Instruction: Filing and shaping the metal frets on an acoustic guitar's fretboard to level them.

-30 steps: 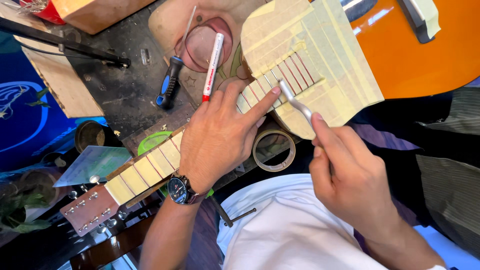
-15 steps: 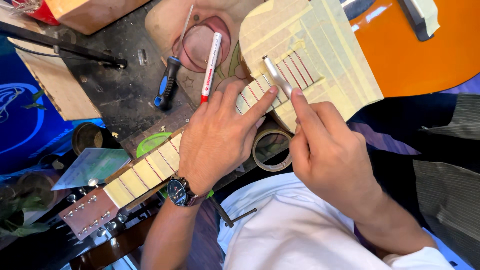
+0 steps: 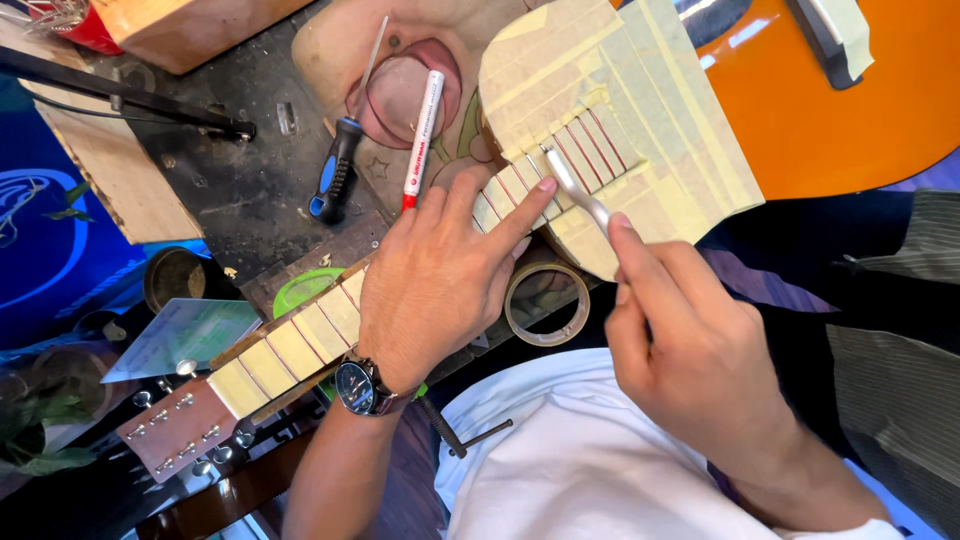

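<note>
across my lap, my left hand [image 3: 435, 290] presses flat on the tape-masked neck of the orange acoustic guitar [image 3: 850, 110], while my right hand [image 3: 690, 350] pinches a slim metal file [image 3: 575, 185] against a fret.

Orange guitar body [image 3: 850, 110], pale yellow masking tape [image 3: 640, 120], red-marked frets [image 3: 590, 150], silver metal tool [image 3: 575, 188], red-and-white marker [image 3: 422, 125], blue-and-black screwdriver handle [image 3: 332, 180], reddish-brown headstock [image 3: 175, 428], white shirt [image 3: 590, 460]
</note>
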